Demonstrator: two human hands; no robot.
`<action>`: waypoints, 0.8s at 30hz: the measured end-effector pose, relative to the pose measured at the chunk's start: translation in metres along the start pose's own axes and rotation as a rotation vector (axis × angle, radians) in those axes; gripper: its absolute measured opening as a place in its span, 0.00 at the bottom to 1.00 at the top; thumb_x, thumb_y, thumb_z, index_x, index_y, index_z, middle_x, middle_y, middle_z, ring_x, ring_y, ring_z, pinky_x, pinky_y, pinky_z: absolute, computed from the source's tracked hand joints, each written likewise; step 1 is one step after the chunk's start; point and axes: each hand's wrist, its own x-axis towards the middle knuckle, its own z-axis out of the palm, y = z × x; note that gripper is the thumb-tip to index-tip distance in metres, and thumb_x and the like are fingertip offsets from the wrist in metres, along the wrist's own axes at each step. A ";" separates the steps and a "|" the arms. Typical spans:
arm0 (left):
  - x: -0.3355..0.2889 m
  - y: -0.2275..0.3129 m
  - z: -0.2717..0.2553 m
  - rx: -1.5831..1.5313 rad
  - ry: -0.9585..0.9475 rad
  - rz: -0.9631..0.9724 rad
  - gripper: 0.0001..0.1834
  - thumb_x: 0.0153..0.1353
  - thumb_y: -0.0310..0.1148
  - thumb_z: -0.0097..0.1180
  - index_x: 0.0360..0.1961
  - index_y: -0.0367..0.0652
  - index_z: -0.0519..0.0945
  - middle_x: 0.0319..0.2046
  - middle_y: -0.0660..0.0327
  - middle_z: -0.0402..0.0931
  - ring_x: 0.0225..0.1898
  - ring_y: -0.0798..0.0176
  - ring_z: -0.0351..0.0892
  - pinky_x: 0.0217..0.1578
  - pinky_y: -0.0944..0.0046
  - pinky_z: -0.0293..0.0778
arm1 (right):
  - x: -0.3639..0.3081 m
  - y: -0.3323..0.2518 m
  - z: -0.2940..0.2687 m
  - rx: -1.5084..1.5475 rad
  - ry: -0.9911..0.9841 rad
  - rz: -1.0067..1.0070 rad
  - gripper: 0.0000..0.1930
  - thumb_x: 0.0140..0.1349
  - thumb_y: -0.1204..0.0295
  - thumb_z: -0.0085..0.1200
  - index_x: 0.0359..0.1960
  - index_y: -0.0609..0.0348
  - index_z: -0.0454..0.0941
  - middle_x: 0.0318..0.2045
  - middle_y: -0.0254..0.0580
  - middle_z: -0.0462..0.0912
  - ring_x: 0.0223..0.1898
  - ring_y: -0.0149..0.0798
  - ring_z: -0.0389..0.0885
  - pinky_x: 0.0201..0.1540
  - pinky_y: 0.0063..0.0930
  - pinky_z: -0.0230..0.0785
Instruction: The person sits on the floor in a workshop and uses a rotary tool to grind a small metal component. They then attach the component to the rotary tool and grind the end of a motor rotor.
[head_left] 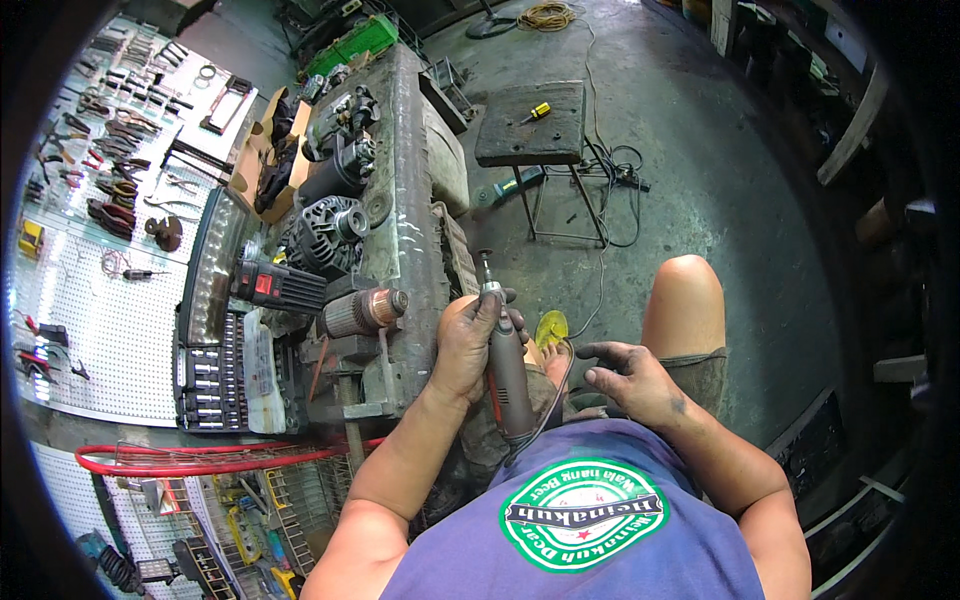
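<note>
Left hand (468, 345) clenched on grey-brown corded rotary tool (507, 370) at frame centre, bit clear of copper-wound armature (362, 312) just left; right hand (632, 380) loose, empty; grinding apparently not started.

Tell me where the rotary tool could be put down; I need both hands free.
Bare room: the stool top around the small screwdriver, and the concrete floor beyond the knee. The workbench is crowded with alternators; only its near edge strip is bare.

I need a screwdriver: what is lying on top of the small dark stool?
On the stool lies one screwdriver with a yellow and black handle, near its far edge. Nothing else shows on its top; what sits beneath the seat is hidden.
</note>
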 end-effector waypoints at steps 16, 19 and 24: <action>0.016 -0.008 -0.015 -0.084 -0.209 0.352 0.40 0.65 0.56 0.72 0.65 0.36 0.74 0.41 0.57 0.82 0.44 0.61 0.84 0.50 0.60 0.81 | 0.036 0.030 -0.016 0.034 0.123 0.038 0.21 0.68 0.82 0.51 0.63 0.69 0.79 0.40 0.39 0.83 0.37 0.30 0.80 0.40 0.26 0.77; 0.018 -0.011 -0.014 -0.096 -0.224 0.352 0.40 0.65 0.55 0.73 0.66 0.38 0.73 0.40 0.58 0.82 0.43 0.57 0.84 0.48 0.57 0.81 | 0.048 0.031 -0.026 0.150 0.116 0.045 0.17 0.69 0.85 0.49 0.58 0.73 0.79 0.40 0.42 0.84 0.38 0.35 0.87 0.42 0.28 0.83; 0.025 -0.017 -0.017 -0.159 -0.247 0.309 0.38 0.67 0.54 0.71 0.67 0.40 0.73 0.41 0.58 0.81 0.44 0.57 0.83 0.48 0.57 0.81 | 0.077 0.017 -0.047 0.188 0.138 -0.001 0.15 0.71 0.82 0.57 0.58 0.75 0.77 0.44 0.49 0.87 0.42 0.41 0.91 0.47 0.33 0.88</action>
